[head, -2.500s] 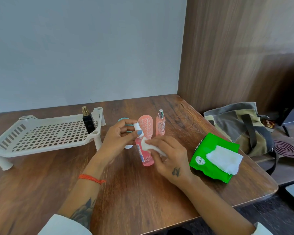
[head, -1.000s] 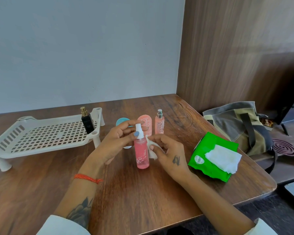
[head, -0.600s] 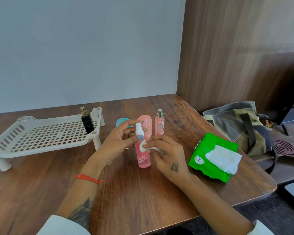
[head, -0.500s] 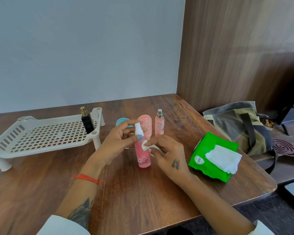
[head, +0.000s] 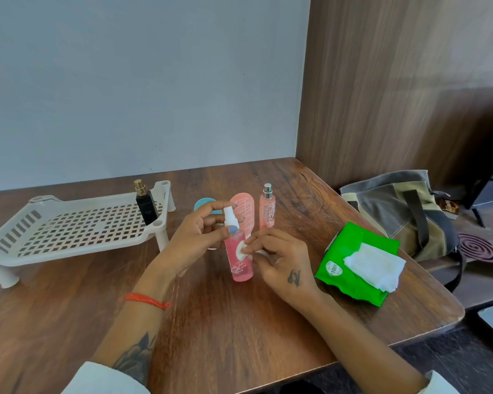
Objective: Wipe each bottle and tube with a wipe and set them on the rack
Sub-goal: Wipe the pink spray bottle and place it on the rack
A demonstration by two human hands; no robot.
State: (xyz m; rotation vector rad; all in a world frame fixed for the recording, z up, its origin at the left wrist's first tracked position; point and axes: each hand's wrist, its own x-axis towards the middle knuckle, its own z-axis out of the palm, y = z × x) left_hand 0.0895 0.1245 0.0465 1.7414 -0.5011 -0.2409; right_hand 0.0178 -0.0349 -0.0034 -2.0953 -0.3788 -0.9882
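Task early: black bottle alone on rack; pink spray bottle upright on table, gripped by left hand, rubbed with wipe pinched in right hand; pink tube, slim bottle awaiting.

Wipe lower on pink bottle

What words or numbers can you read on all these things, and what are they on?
"100%": white round sticker on the green wipes pack.
Black perfume bottle on the rack: small label, too blurred to read.
Pink spray bottle, pink tube, slim pink bottle: white print, unreadable.
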